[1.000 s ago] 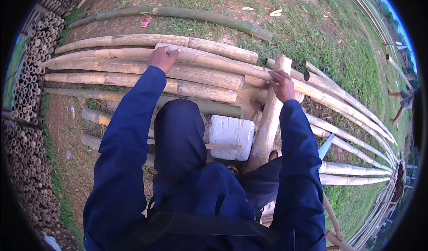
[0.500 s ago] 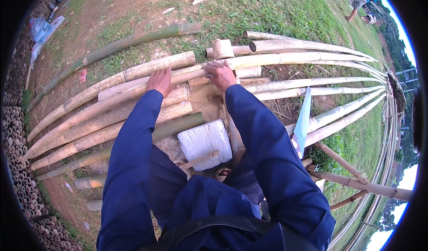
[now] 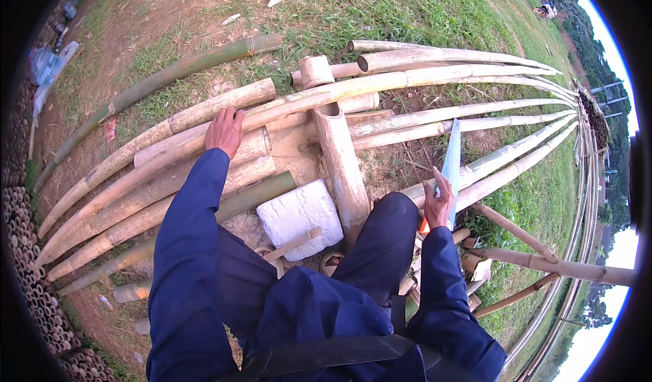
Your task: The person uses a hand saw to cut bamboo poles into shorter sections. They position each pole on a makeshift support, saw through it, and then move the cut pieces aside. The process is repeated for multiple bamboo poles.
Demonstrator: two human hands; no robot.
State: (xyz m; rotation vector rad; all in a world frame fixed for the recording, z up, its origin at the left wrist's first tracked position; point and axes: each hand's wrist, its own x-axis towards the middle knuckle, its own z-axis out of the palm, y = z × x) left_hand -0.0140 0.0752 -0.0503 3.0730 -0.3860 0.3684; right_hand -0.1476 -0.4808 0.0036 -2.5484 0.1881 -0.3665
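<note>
My left hand (image 3: 225, 133) lies over a long pale bamboo pole (image 3: 292, 105), fingers bent over it. The pole crosses from far left to far right and rests on an upright bamboo post (image 3: 343, 168) with a notched top. Out to the right, my right hand (image 3: 439, 198) is beside a handsaw (image 3: 452, 150), its thumb and fingers apart. The saw's pale blue blade points away from me; a bit of orange shows by my wrist, and the hand partly hides the handle. Between my feet sits a white block (image 3: 302, 220) with a bamboo strip (image 3: 293, 243) over it.
Cut bamboo lengths (image 3: 136, 222) lie side by side at left, with a green pole (image 3: 183, 71) beyond them. More long poles (image 3: 468, 69) run off to the right. Stacked bamboo ends (image 3: 28, 246) line the left rim. A bamboo frame (image 3: 530, 263) stands at lower right.
My right hand has left the bamboo pole and moved right and toward me, to the handsaw. My left hand stays on the pole. The whole view has shifted slightly.
</note>
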